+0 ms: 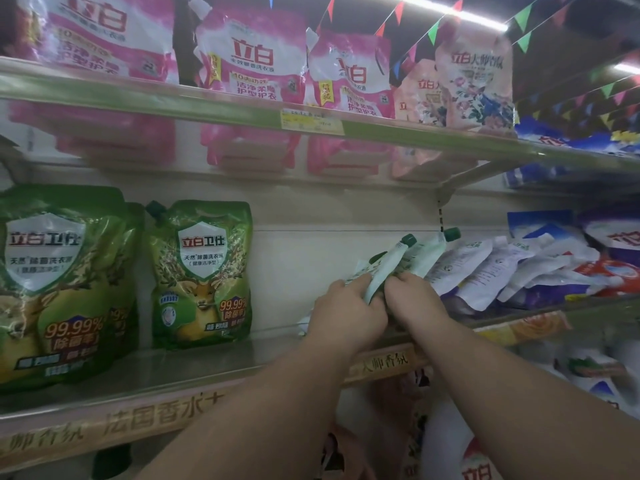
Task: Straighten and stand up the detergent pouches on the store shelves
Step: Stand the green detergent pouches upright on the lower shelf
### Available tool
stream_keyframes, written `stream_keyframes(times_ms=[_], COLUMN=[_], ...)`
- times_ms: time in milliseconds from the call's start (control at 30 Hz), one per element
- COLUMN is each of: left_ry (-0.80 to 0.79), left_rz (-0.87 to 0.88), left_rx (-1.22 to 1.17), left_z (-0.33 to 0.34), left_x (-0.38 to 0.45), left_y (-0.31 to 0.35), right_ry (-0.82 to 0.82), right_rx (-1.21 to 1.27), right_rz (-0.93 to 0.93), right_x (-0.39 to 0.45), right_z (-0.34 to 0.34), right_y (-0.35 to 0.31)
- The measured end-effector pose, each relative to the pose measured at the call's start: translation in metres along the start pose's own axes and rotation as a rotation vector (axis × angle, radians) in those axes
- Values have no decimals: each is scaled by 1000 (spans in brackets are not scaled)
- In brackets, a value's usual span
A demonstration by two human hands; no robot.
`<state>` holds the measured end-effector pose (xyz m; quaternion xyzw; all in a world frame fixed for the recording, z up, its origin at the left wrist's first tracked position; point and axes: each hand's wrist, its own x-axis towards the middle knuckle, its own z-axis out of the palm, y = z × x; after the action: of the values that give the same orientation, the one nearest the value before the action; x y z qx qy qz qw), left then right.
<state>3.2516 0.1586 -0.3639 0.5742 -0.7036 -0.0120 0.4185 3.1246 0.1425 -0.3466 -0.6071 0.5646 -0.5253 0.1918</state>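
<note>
On the middle shelf (214,368), right of the two upright green pouches (202,271), we have both hands on a slumped green pouch (384,268) that leans back to the right against a row of fallen white pouches (485,268). Our left hand (349,306) and right hand (412,299) each grasp its lower part, fingers curled round it. To do this well, we should probably lift from the base, square the bottom flat on the shelf, and turn the printed face forward before we let go, or it may flop again.
</note>
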Motion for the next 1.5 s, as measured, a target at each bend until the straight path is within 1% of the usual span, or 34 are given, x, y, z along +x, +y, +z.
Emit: stream_keyframes(times_ms=[233, 467, 567, 900, 1067, 1233, 1400, 1500], left_ry=[-33, -45, -60, -52, -46, -46, -18, -28], left_rz=[-37, -47, -55, -73, -62, -93, -61, -35], left_rx=[-117, -220, -221, -197, -262, -306, -414, -480], left_z=[-5, -14, -27, -59, -72, -84, -94, -103], left_x=[2, 9, 1, -18, -25, -29, -34, -40], left_y=[-4, -16, -17, -34, -42, -53, -62, -67], right_ry=[28, -63, -80, -104, -94, -113, -104, -114], right_rx=[139, 273, 323, 368, 369, 356, 308, 283], right_rz=[-35, -101, -122, -252, -308, -358, -412, -413], right_x=[4, 1, -1, -7, -18, -30, -37, -41], right_z=[9, 19, 25, 51, 65, 74, 86, 94], right_y=[-3, -16, -21, -38, -54, -70, -79, -81])
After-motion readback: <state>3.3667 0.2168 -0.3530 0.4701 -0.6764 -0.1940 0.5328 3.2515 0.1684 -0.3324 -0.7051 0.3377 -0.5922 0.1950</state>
